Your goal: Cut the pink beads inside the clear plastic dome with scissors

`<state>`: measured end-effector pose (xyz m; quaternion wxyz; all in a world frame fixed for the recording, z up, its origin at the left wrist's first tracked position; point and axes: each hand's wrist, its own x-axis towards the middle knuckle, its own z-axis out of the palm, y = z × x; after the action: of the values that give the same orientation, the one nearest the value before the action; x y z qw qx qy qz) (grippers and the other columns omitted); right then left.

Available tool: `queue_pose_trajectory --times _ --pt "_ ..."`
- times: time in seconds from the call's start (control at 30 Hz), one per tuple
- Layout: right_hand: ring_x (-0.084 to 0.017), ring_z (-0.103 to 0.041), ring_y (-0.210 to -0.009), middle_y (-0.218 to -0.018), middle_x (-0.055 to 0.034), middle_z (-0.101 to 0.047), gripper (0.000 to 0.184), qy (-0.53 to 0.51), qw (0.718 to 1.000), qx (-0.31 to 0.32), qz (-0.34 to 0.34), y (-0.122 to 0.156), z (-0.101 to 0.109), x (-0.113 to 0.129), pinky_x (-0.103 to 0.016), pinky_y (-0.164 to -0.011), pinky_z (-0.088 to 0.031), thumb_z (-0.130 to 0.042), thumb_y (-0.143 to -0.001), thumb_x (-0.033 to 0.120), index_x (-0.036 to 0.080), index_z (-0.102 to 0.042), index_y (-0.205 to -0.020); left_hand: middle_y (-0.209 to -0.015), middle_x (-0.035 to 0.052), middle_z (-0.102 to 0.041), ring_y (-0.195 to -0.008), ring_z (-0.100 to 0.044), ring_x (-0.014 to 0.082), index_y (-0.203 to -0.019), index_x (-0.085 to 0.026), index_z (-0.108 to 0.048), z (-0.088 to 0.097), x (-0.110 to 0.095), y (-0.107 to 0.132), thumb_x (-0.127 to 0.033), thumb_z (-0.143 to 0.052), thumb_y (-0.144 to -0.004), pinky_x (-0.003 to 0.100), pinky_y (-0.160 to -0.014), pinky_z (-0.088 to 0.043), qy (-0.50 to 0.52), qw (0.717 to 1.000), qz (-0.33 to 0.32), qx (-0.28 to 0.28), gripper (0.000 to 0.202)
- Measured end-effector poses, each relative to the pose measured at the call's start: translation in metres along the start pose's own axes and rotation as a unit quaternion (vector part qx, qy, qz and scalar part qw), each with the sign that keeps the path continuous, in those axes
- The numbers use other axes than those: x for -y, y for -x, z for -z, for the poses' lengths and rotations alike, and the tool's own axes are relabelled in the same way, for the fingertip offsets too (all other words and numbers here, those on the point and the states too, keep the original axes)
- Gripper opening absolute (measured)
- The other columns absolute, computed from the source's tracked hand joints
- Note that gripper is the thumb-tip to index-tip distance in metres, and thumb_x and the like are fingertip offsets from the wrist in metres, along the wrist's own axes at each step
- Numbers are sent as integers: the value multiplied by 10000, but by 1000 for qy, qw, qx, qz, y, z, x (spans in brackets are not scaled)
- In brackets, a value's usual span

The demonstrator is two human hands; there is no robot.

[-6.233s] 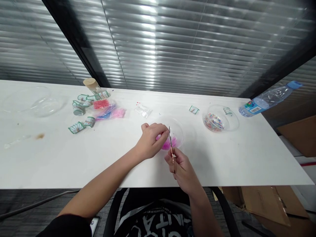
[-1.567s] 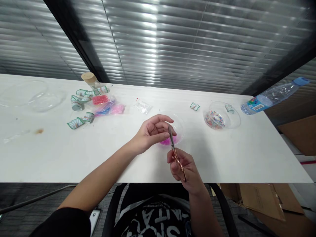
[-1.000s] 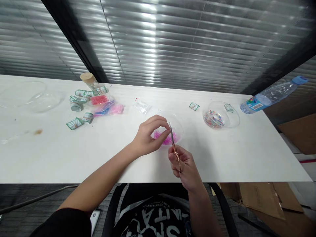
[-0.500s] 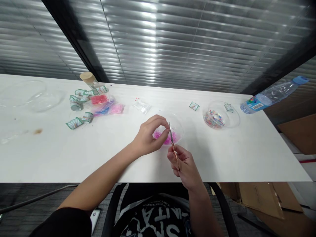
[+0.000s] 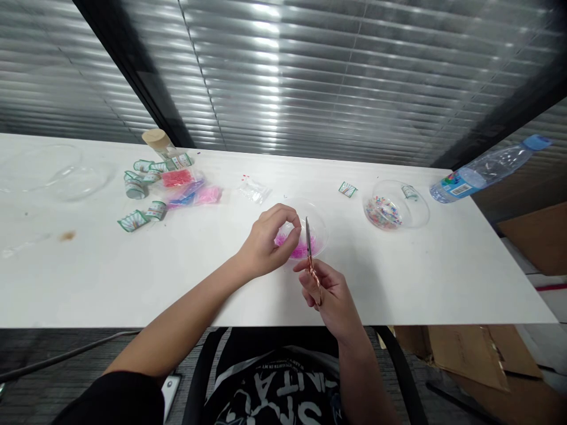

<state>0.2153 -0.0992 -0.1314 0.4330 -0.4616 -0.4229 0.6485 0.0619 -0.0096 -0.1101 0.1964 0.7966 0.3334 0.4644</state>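
Observation:
My right hand (image 5: 330,295) grips a pair of small copper-coloured scissors (image 5: 310,254), blades pointing up and away over a clear bowl (image 5: 321,227) holding pink bits. My left hand (image 5: 268,242) hovers at the bowl's left edge with thumb and fingers pinched together just left of the blades; what they pinch is too small to make out.
A second clear bowl (image 5: 411,203) with mixed coloured bits stands to the right. A plastic water bottle (image 5: 487,171) lies at the far right edge. Small packets and green-labelled rolls (image 5: 150,189) cluster at the left, beside a cork-topped jar (image 5: 156,141) and clear lids (image 5: 66,177).
My left hand went from open with fingers spread to a pinch beside the scissor blades. The scissors straightened from a tilt to nearly upright over the pink bowl.

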Motion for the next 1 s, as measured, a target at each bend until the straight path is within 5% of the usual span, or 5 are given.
queue_pose_trajectory --times 0.23,0.43,0.7,1.0 --pt "-74 -370 -517 -591 52 -428 399 59 996 -62 7 7 12 -1 -222 -489 -301 -634 -870 477 176 -642 -1131 -842 25 -588 -817 -558 144 -873 -183 -531 5 7 -4 -101 -490 -868 307 -751 -456 -51 998 34 -5 92" --pt "-91 -377 -558 -609 67 -396 440 151 977 -138 58 10 31 -8 -244 -577 -392 -641 -865 405 192 -587 -1246 -951 33 -659 -906 -610 164 -916 -191 -586 9 15 -2 -93 -393 -884 359 -846 -398 -127 987 65 70 219" --pt "-92 -476 -539 -637 78 -551 416 72 953 -262 133 -12 46 -27 -214 -529 -387 -728 -790 372 233 -384 -977 -1018 25 -688 -898 -630 168 -965 -205 -618 9 17 -3 -162 -453 -872 379 -872 -335 -135 968 62 203 195" --pt "-92 -466 -546 -639 26 -542 326 35 946 -288 146 -23 52 -37 -240 -530 -396 -749 -738 422 167 -551 -783 -892 35 -699 -805 -631 176 -881 -185 -664 -5 9 -31 -104 -484 -825 488 -1036 -282 -271 914 31 299 206"
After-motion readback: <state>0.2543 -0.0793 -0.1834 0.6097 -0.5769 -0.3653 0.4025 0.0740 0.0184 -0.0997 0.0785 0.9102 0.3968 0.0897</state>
